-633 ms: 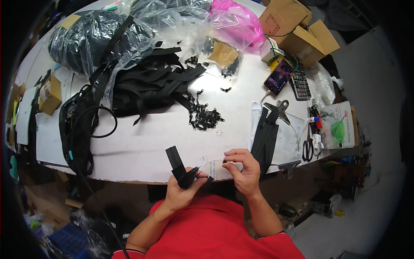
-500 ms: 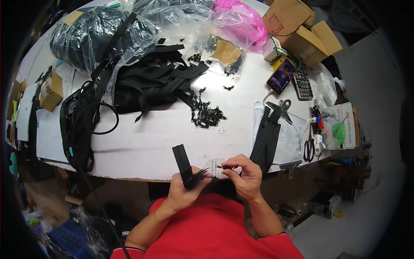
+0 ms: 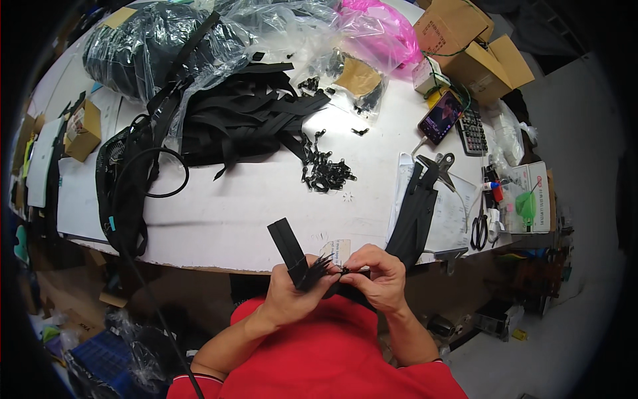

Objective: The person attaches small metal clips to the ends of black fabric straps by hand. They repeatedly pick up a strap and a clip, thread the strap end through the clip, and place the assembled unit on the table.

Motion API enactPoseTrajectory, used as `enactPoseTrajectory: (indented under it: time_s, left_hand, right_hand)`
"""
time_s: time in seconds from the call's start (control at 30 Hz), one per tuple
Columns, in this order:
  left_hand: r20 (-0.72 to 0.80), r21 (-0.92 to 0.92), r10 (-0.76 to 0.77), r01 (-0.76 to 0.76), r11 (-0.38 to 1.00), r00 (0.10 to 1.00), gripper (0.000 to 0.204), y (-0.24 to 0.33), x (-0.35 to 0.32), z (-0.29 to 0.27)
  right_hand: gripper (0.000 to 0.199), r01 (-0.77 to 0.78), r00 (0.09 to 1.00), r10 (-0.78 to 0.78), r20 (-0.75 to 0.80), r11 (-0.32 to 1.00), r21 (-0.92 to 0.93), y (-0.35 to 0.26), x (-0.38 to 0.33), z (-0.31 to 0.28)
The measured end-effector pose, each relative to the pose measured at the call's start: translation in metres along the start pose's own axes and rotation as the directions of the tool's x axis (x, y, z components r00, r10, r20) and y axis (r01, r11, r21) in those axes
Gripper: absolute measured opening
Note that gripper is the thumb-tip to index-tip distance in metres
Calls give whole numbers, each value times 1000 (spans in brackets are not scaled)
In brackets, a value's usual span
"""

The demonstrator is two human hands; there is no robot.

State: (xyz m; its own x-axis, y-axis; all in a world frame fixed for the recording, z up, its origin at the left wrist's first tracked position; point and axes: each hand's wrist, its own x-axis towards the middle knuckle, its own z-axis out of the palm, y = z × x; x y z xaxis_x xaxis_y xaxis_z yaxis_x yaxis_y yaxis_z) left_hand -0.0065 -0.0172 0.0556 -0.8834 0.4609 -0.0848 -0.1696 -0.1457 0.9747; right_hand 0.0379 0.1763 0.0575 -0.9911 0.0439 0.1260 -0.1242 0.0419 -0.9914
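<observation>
Black strips [image 3: 286, 243] gripped in left hand [image 3: 290, 299], long axis near-right to far-left; right hand [image 3: 381, 282], just right, pinches small dark piece [image 3: 344, 270].

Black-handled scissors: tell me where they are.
In the head view, the black-handled scissors lie near the right front edge of the table, right of the papers, below the calculator.

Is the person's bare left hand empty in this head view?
No, the left hand grips a bundle of flat, black, fabric-like strips, part of which juts out beyond the fingers.
</observation>
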Motion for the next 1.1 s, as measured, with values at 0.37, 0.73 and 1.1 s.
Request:
enactPoseTrajectory:
  time_s: [0.37, 0.73, 1.1]
  left_hand:
    - [-83, -76, -64, 58, 995, 994, 14, -5, -1, 3]
    - [2, 189, 299, -294, 937, 954, 17, 4, 12, 3]
    - [-95, -124, 42, -54, 991, 995, 15, -14, 6, 3]
  right_hand:
    - [24, 103, 994, -92, 58, 971, -215, -9, 5, -1]
    - [10, -272, 947, 258, -190, 961, -52, -18, -4, 23]
    - [8, -351, 908, 415, -65, 834, 426, -8, -7, 32]
